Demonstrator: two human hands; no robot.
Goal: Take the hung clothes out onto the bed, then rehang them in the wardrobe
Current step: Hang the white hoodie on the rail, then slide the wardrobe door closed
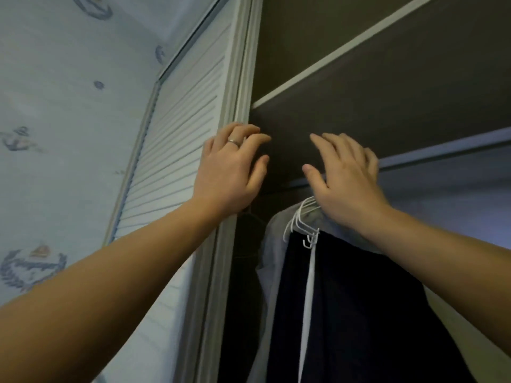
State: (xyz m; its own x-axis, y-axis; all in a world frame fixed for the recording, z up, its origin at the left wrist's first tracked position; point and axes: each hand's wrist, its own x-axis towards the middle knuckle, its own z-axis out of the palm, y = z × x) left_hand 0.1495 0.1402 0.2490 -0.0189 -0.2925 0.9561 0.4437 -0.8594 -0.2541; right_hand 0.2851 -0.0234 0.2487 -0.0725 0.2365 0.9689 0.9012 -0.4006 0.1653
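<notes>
The fingers (258,138) of the left hand (229,172) are seen loosely spread, with nothing held, at the edge of the louvred door (179,134). The right hand (348,178) is raised with its fingers straight and apart, in front of the rail (442,153). The clothes (359,299) are hung just below it on white hangers (302,219) inside the wardrobe (387,106).

dark navy garment (359,313); pale grey shirt (272,239); white hangers (300,219); white slatted door (177,139); pale blue nautical-print wallpaper (69,120).
</notes>
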